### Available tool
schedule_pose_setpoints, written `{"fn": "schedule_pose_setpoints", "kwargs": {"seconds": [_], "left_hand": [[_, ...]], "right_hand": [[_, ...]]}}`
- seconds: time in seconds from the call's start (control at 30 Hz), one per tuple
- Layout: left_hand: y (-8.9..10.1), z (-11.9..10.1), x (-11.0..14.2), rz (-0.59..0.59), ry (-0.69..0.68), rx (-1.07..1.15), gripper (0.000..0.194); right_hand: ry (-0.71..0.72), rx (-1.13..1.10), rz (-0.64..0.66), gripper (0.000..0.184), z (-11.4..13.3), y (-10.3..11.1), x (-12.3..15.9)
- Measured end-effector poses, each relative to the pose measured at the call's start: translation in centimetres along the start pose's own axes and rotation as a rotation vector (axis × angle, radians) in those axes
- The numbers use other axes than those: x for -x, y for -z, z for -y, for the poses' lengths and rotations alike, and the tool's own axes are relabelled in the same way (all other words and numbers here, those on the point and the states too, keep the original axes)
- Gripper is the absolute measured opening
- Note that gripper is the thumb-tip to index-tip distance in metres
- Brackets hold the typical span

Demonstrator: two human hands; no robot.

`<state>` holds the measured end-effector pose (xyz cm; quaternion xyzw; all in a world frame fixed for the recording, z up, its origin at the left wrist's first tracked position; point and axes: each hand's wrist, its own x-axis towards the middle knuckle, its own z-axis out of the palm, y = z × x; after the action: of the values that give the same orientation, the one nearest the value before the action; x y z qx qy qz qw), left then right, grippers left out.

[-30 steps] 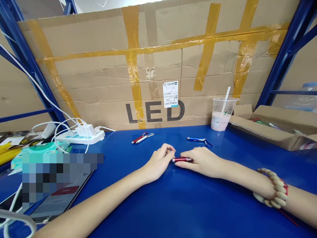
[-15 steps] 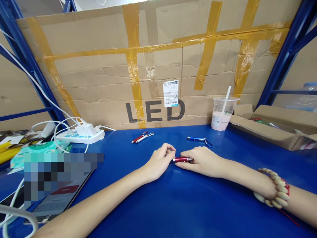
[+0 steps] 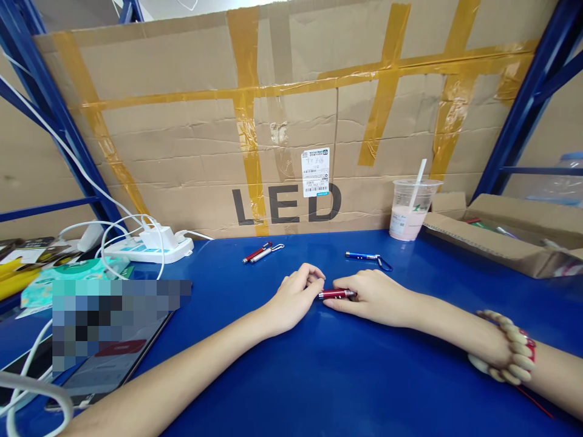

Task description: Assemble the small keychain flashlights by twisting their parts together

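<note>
Both my hands rest on the blue table (image 3: 319, 376) near its middle. My right hand (image 3: 371, 295) pinches a small red pen-shaped flashlight (image 3: 336, 294) that lies level on the table. My left hand (image 3: 296, 296) is curled closed against the flashlight's left end; what its fingertips grip is hidden. A beaded bracelet (image 3: 505, 355) sits on my right wrist. A blue flashlight with a clip (image 3: 367, 257) lies just behind my right hand. A red one (image 3: 255, 253) and a silver one (image 3: 268, 252) lie side by side behind my left hand.
A taped cardboard sheet marked LED (image 3: 286, 127) stands along the back. A plastic cup with a straw (image 3: 412, 209) and an open cardboard box (image 3: 505, 233) are at the right. At the left are a white power strip with cables (image 3: 152, 246) and a tablet (image 3: 107, 358).
</note>
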<state>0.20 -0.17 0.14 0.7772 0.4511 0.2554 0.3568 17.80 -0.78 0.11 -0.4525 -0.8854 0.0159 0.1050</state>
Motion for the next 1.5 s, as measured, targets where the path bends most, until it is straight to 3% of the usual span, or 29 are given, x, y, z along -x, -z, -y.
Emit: {"fn": "schedule_pose_setpoints", "kwargs": {"seconds": [0.8,1.5], "left_hand": [[0.05,-0.24,0.14,0.002,0.011,-0.013,0.018],[-0.12,0.53,-0.16,0.010,-0.059,-0.062,0.018]], "right_hand": [[0.003,-0.007,0.005,0.041,0.05,0.03,0.16],[0.010,-0.010,0.005,0.039,-0.02,0.01,0.05]]}}
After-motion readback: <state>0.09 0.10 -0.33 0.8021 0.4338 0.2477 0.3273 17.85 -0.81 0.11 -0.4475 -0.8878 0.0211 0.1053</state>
